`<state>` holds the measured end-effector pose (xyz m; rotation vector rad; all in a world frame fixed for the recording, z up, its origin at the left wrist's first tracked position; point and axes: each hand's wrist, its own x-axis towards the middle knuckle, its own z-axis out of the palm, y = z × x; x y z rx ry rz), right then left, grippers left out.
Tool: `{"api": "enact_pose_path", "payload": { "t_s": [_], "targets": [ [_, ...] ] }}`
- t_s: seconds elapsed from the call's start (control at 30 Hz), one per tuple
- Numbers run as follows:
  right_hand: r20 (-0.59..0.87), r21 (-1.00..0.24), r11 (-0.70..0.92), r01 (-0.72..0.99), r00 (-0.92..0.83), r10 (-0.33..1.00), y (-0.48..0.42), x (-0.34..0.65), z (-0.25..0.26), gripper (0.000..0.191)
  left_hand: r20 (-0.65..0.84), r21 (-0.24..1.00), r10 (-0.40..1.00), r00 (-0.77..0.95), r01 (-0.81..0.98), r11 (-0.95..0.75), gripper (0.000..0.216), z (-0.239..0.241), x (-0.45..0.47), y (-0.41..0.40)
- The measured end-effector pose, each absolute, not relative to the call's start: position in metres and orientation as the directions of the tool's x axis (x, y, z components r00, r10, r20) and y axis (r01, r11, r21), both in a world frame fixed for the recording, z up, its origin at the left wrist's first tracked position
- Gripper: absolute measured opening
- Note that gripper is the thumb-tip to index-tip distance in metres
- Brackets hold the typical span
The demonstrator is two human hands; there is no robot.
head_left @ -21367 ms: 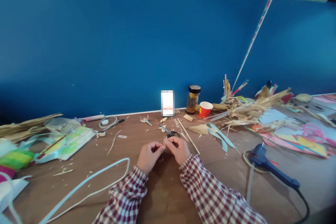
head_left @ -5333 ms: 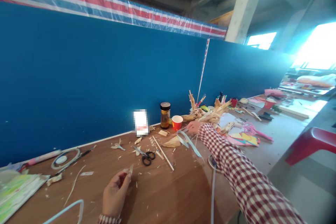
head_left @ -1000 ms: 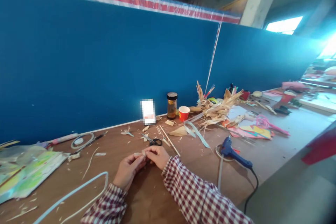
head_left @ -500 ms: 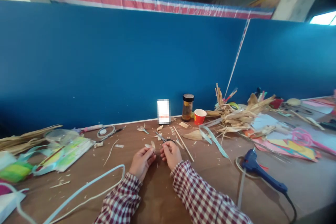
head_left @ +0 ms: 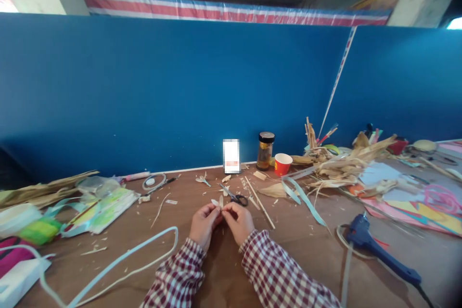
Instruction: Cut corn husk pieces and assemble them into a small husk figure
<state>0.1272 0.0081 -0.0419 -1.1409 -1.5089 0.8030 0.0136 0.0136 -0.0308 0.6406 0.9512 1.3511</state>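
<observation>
My left hand (head_left: 202,223) and my right hand (head_left: 238,220) meet just above the brown table (head_left: 216,269), both in checked sleeves. Their fingertips pinch a small pale piece of dried husk (head_left: 217,203) between them, with thin petal-like bits sticking up. Black-handled scissors (head_left: 236,197) lie just beyond my right hand. A thin wooden stick (head_left: 260,196) lies to the right of the scissors.
A blue glue gun (head_left: 375,250) with its cord lies at the right. A jar (head_left: 265,144), a red paper cup (head_left: 282,163) and a heap of dried husks (head_left: 339,163) stand by the blue partition. Pale blue strips (head_left: 122,260) and coloured packets (head_left: 97,202) lie at the left.
The view has swung back left from the table's right end. My hands have closed together on the husk piece, where half a second ago the right was slightly apart.
</observation>
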Motion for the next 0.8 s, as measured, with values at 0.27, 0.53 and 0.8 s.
{"api": "enact_pose_path", "payload": {
  "t_s": [0.27, 0.53, 0.8],
  "targets": [
    [0.161, -0.976, 0.164, 0.141, -0.034, 0.986, 0.0095, 0.1245, -0.0430, 0.010, -0.136, 0.860, 0.991, -0.003, -0.497, 0.116, 0.024, -0.0358, 0.0117, 0.0132],
    [0.107, -0.982, 0.117, 0.147, -0.072, 0.992, 0.0113, 0.1260, -0.0445, 0.018, -0.149, 0.857, 0.989, -0.006, -0.500, 0.126, 0.023, -0.0307, 0.0110, 0.0097],
    [0.125, -0.969, 0.147, 0.196, -0.117, 0.985, 0.0120, 0.1287, -0.0476, 0.021, -0.163, 0.825, 0.986, -0.032, -0.552, 0.118, 0.022, -0.0291, 0.0105, 0.0095]
  ]
}}
